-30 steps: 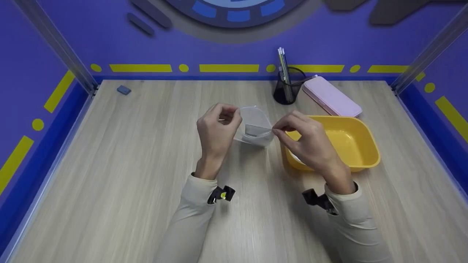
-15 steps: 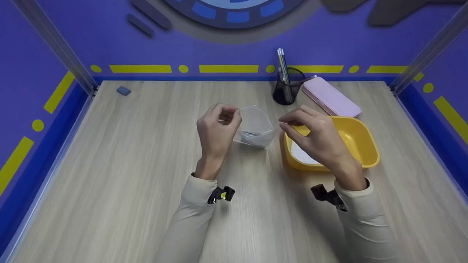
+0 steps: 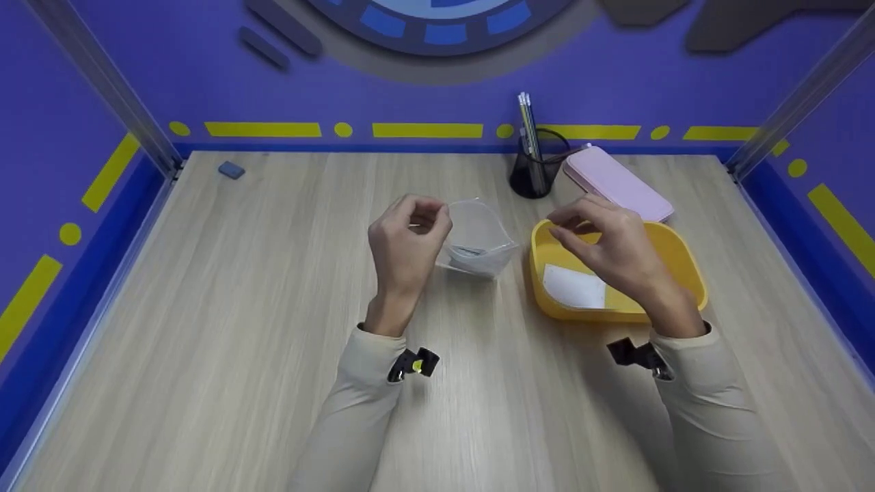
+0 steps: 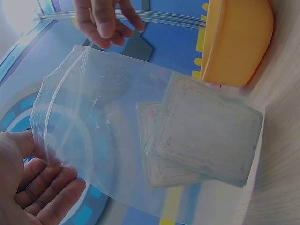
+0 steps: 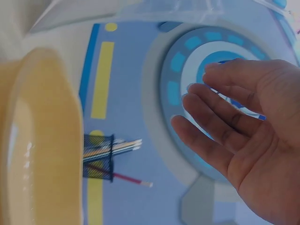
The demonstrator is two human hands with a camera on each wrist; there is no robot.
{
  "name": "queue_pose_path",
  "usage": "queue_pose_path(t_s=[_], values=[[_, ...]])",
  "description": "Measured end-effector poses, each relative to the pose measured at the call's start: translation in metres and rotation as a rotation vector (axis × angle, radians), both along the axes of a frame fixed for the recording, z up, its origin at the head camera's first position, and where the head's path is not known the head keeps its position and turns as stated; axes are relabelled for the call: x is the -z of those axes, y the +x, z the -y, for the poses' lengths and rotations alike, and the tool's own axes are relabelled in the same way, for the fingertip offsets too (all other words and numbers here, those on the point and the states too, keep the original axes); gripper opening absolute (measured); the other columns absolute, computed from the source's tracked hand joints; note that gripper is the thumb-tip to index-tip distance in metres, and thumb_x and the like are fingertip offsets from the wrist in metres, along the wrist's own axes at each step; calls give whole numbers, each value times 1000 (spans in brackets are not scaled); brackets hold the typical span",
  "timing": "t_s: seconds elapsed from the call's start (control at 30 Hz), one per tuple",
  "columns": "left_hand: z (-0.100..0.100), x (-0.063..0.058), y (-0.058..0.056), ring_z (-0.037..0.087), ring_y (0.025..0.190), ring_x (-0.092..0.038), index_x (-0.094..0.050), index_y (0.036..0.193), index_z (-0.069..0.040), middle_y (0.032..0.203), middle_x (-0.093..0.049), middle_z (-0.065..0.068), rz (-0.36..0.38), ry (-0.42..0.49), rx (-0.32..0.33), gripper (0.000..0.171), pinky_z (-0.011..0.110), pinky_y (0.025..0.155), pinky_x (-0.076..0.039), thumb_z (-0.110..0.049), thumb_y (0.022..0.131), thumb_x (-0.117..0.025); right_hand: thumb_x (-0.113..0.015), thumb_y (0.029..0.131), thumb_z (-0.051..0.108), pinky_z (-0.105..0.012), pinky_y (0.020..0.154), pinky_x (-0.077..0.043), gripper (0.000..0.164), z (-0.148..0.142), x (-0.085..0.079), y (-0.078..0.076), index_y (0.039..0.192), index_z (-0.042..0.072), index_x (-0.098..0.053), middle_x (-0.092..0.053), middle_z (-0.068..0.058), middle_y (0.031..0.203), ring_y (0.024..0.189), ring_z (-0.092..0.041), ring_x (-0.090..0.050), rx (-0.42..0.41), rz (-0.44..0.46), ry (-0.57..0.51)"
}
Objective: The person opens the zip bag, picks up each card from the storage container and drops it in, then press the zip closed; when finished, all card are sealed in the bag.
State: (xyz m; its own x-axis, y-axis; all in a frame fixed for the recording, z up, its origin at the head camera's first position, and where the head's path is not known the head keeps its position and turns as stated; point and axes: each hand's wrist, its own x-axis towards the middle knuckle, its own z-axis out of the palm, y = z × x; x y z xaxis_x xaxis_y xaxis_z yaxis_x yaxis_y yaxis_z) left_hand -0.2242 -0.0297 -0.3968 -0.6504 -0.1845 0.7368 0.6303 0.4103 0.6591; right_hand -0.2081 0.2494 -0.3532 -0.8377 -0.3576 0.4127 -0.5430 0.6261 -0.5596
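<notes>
My left hand (image 3: 407,246) pinches the top edge of a clear zip-top bag (image 3: 476,225) between thumb and fingers. The bag stands with its bottom on the table. Inside it, the left wrist view shows pale rectangular cards (image 4: 206,131), one overlapping another, near the bottom. My right hand (image 3: 618,249) hovers over the yellow bin (image 3: 689,273) to the right, apart from the bag. Its fingers (image 5: 215,110) are loosely bent, with nothing held between them. A white card-like piece (image 3: 574,287) lies inside the bin at its near left corner.
Behind the bin lie a pink case (image 3: 622,183) and a black mesh cup (image 3: 530,179) holding several pencils (image 3: 530,123). A small blue-grey block (image 3: 231,169) is at the far left of the table. Walls enclose the back and sides.
My right hand has released the bag's edge and moved right, over the yellow bin, uncovering the white piece there. My left hand and the bag have stayed in place.
</notes>
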Motion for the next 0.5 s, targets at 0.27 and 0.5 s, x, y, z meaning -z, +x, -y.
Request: queue_pose_path(t_s=[0.27,0.5], values=[[-1,0,1,16,68,-70,-74,86,-3,78,-72,6,8,12,1,8,26,63,-60,5,86,-77,-75,98,1,-13,83,-52,15,-16,16,-13,112,5,-76,-74,-8,109,99,-23,-71,23,91,14],[-1,-1,1,17,68,-70,-74,86,-2,78,-72,6,13,12,2,9,27,63,-60,6,86,-78,-74,99,3,-43,90,-61,17,-23,30,-22,116,0,-75,-73,-13,115,103,-29,-71,52,212,84]])
